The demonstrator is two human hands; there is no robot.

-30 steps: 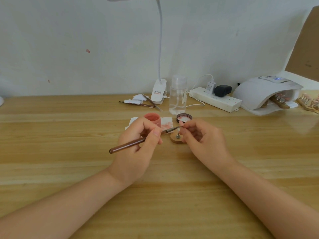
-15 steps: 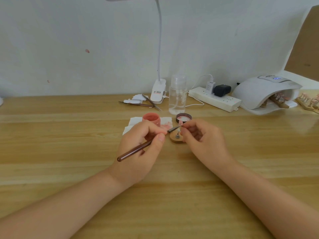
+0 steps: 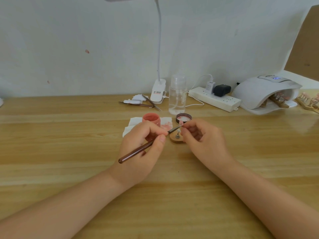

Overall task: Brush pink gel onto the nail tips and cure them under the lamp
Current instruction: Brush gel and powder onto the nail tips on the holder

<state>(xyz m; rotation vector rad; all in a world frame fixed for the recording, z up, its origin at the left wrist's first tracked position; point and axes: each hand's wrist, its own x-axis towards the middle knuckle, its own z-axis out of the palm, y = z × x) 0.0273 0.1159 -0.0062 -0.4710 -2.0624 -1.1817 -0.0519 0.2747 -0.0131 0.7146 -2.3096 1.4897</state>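
Wooden table (image 3: 51, 138) fills the lower two thirds of the frame. Curing lamp (image 3: 264, 90) sits at right of centre near the wall, display lit, stands with tips already inside its mouth. Left hand (image 3: 139, 152), centre frame, fingers and thumb clamped pen-fashion on the brush (image 3: 138, 150); handle trails to lower left, bristle end points up and right. Right hand (image 3: 203, 140), just right of centre, fingers curled, thumb and forefinger pinching what appears to be the nail tip (image 3: 180, 123); tip is small, exact contact hard to resolve. Pink gel jar (image 3: 151, 119) stands open just above the left hand on a stained tissue (image 3: 165, 122); its lid (image 3: 183, 117) lies beside. Round wooden holder (image 3: 177, 138) sits between the hands.

Judgement: brushing step in hand, bristles at the tip. Next move calls for even strokes, then seating the tip on the holder and carrying it right to the lamp.
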